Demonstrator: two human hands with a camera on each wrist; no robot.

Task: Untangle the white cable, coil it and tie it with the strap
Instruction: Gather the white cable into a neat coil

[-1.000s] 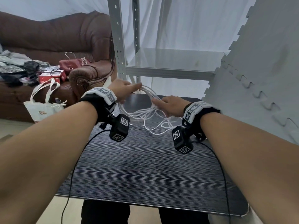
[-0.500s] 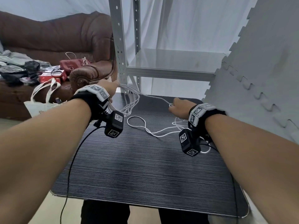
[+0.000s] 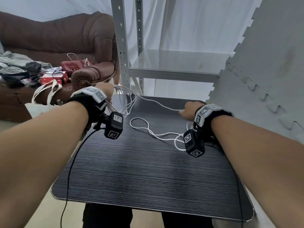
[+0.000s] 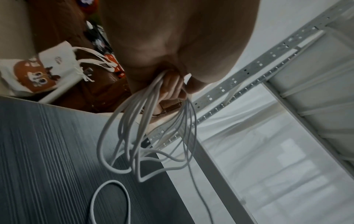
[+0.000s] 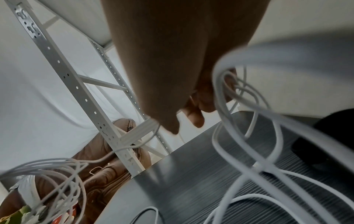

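My left hand (image 3: 107, 92) is raised over the far left corner of the black table (image 3: 148, 175) and grips a bundle of white cable loops (image 4: 145, 136) that hang from its curled fingers (image 4: 172, 84). One strand of the white cable (image 3: 158, 104) runs taut to my right hand (image 3: 187, 111), which pinches it at the table's far right. In the right wrist view the cable (image 5: 226, 106) loops round the fingers (image 5: 195, 119). Slack cable (image 3: 144, 127) lies in loose curves on the table between the hands. No strap is visible.
A grey metal shelf rack (image 3: 164, 69) stands right behind the table. A grey foam mat wall (image 3: 263, 71) rises on the right. A brown sofa (image 3: 65, 46) with bags and clutter is at the left, with a white tote bag (image 3: 44, 99) beside the table.
The hands have moved apart: the left went left and up with the loops, the right went right, drawing a strand straight. The slack that hung between them now lies on the table.
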